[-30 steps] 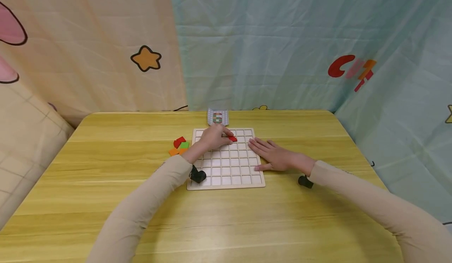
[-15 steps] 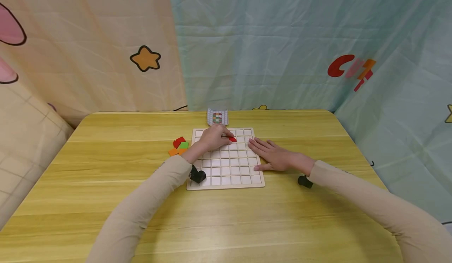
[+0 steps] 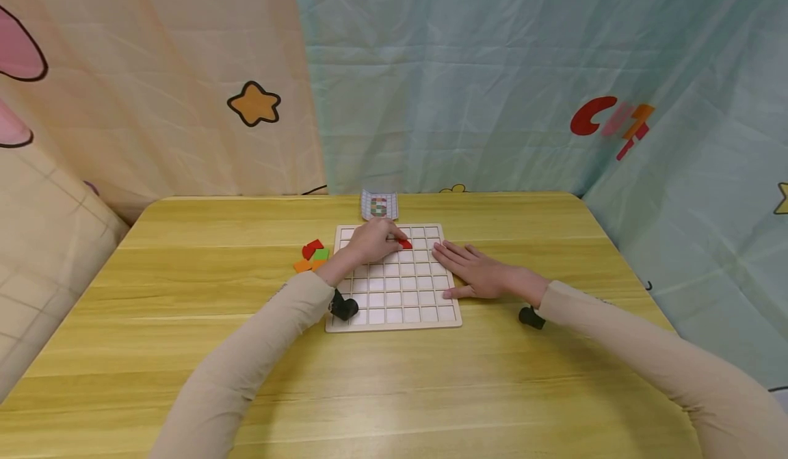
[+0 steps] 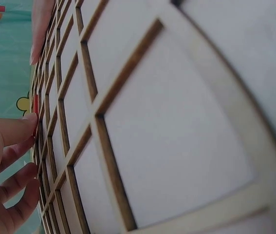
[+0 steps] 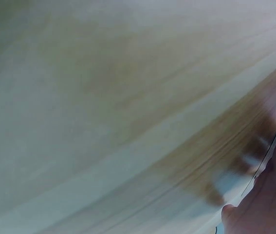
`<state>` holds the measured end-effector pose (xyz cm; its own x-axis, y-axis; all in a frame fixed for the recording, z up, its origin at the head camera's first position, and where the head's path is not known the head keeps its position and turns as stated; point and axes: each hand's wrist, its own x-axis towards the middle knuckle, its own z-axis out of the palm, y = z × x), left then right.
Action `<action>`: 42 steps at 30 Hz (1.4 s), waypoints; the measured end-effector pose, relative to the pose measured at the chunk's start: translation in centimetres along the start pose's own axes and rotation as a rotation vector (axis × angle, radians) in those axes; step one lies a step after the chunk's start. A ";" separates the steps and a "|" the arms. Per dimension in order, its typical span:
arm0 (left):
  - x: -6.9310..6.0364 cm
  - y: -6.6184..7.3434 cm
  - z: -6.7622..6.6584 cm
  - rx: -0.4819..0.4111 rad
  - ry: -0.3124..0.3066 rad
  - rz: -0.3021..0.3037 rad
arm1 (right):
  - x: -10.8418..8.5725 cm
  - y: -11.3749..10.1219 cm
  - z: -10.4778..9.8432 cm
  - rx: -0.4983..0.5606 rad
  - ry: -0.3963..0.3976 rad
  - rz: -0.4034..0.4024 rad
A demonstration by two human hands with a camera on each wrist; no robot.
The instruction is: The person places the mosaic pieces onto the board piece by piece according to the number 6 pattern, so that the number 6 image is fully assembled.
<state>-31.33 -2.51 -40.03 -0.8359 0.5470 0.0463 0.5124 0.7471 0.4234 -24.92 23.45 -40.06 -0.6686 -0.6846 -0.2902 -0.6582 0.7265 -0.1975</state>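
Between thumb and finger, my left hand (image 3: 372, 240) pinches a small red tile (image 3: 405, 243) at an upper cell of the white grid board (image 3: 394, 328). The left wrist view shows the red tile (image 4: 36, 103) low against the wooden ridges, beside the thumb tip; the other fingers curl loosely near the board. My right hand (image 3: 479, 273) lies flat with fingers spread, its fingertips on the board's right edge and its palm over the table. In the right wrist view only part of the right hand (image 5: 266, 204) shows at the lower right corner.
Left of the board lie a red tile (image 3: 312, 247), a green tile (image 3: 321, 254) and orange tiles (image 3: 303, 265). A pattern card (image 3: 379, 205) with a coloured grid stands behind the board. The wooden table (image 3: 394, 390) ends at a printed curtain (image 3: 468, 89).
Almost nothing moves. The left fingers shift very slightly around the red tile, which now sits flatter at the same cell; the right hand stays put.
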 end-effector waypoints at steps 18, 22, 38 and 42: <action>-0.3 0.4 -0.2 0.025 0.002 -0.001 | -0.1 0.0 0.2 -0.004 0.011 0.005; -0.2 0.4 -0.2 0.023 0.006 -0.009 | 0.1 0.1 0.3 -0.013 0.009 0.005; -0.4 0.8 -0.2 0.027 0.016 -0.025 | 0.0 -0.1 0.4 -0.006 0.014 0.013; -0.4 0.9 -0.1 0.035 0.021 -0.011 | 0.0 0.0 0.5 -0.006 0.016 0.012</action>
<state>-30.57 -2.15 -39.59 -0.8450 0.5312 0.0612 0.5098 0.7658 0.3919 -24.80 23.48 -40.54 -0.6822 -0.6766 -0.2771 -0.6520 0.7345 -0.1881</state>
